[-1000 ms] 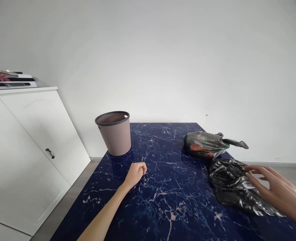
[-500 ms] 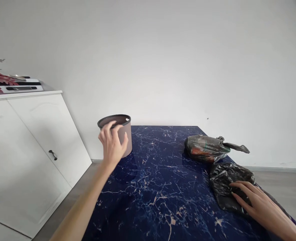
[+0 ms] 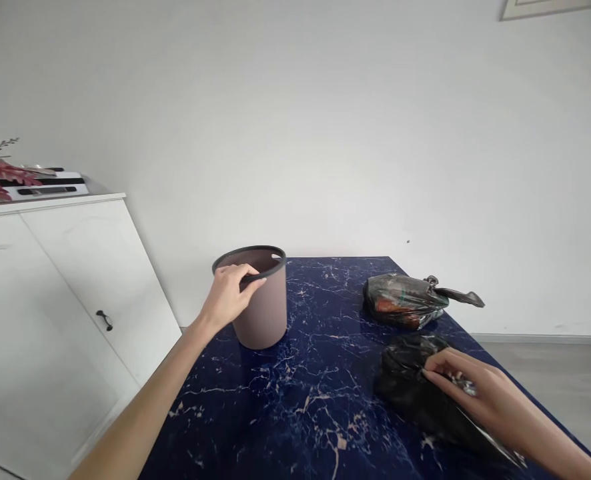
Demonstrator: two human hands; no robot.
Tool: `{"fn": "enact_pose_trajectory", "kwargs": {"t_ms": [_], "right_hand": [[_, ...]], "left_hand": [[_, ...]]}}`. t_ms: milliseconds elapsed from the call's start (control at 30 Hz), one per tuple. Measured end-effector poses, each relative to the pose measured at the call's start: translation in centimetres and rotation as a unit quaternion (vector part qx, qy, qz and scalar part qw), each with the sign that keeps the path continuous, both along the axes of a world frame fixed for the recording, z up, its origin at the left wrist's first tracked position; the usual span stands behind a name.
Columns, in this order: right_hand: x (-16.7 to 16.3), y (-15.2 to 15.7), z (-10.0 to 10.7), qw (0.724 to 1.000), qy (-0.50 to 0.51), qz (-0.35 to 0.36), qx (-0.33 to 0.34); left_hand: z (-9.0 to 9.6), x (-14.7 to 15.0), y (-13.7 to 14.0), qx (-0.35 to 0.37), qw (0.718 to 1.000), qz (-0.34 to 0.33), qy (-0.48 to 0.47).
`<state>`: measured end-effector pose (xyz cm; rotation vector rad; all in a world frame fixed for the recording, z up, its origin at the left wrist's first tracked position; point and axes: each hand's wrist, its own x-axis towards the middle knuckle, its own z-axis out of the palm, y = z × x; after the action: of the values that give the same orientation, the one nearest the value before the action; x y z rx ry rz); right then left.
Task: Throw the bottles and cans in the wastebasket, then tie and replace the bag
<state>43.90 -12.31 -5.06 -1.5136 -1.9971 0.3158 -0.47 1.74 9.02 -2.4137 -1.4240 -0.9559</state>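
My left hand [image 3: 233, 290] grips the near rim of a brownish-grey trash can [image 3: 264, 313], fingers over the dark edge and thumb outside. The can stands upright on the blue marbled table [image 3: 320, 373], its bottom out of sight. At the right, my right hand [image 3: 468, 383] pinches a crumpled black trash bag [image 3: 425, 400], which trails along the table towards me. Just beyond that bag lies a knotted, filled plastic bag [image 3: 405, 300], with orange and green showing through its dark film.
A white cabinet [image 3: 75, 287] with black handles stands left of the table, bearing red artificial flowers [image 3: 5, 170] and a white-and-black box [image 3: 50, 187]. A pale wall [image 3: 325, 133] rises behind the table. Grey floor [image 3: 550, 373] shows beyond the right edge.
My left hand has closed on the trash can's rim, and the can has come nearer and to the right. My right hand has pinched the black bag and shifted it left.
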Motion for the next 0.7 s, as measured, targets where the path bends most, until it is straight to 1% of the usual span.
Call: {"fn": "enact_pose_trajectory", "kwargs": {"t_ms": [67, 100, 200, 267, 333, 400, 467, 500, 533, 567, 633, 700], "right_hand": [[-1.3, -0.4, 2.3, 0.998, -0.015, 0.012, 0.063], [-1.8, -0.5, 3.3, 0.994, -0.026, 0.012, 0.109], [-3.1, -1.0, 6.1, 0.965, -0.062, 0.005, 0.255], [-3.9, -1.6, 8.0, 0.948, -0.076, 0.012, 0.309], [-4.8, -2.4, 9.7, 0.942, -0.077, 0.027, 0.325], [-5.7, -3.2, 11.2, 0.939, -0.074, 0.042, 0.332], [-6.7, -4.2, 12.3, 0.935, -0.075, 0.066, 0.341], [-7.1, -4.6, 12.7, 0.932, -0.077, 0.083, 0.343], [-7.5, -5.0, 13.1, 0.930, -0.079, 0.103, 0.344], [-7.9, -5.4, 13.4, 0.928, -0.082, 0.123, 0.343], [-8.7, -6.1, 14.0, 0.924, -0.087, 0.155, 0.340], [-9.3, -6.7, 14.3, 0.917, -0.093, 0.179, 0.346]], "left_hand": [[-0.1, 1.9, -2.0, -0.012, 0.999, -0.031, -0.003], [-0.3, 2.8, -2.8, -0.019, 0.999, -0.047, -0.008], [-0.6, 5.1, -4.7, -0.040, 0.995, -0.092, -0.026], [-0.7, 6.1, -5.5, -0.054, 0.992, -0.110, -0.024], [-0.5, 6.7, -6.1, -0.063, 0.991, -0.119, -0.010], [0.0, 7.1, -7.1, -0.048, 0.991, -0.123, -0.009], [0.8, 7.8, -8.7, -0.033, 0.989, -0.143, -0.033], [1.4, 8.2, -9.6, -0.042, 0.984, -0.163, -0.050], [2.0, 8.8, -10.6, -0.071, 0.977, -0.191, -0.064], [2.6, 9.4, -11.4, -0.119, 0.965, -0.222, -0.071], [3.6, 10.5, -12.7, -0.223, 0.933, -0.276, -0.052], [4.2, 11.4, -13.2, -0.286, 0.911, -0.294, -0.031]]}}
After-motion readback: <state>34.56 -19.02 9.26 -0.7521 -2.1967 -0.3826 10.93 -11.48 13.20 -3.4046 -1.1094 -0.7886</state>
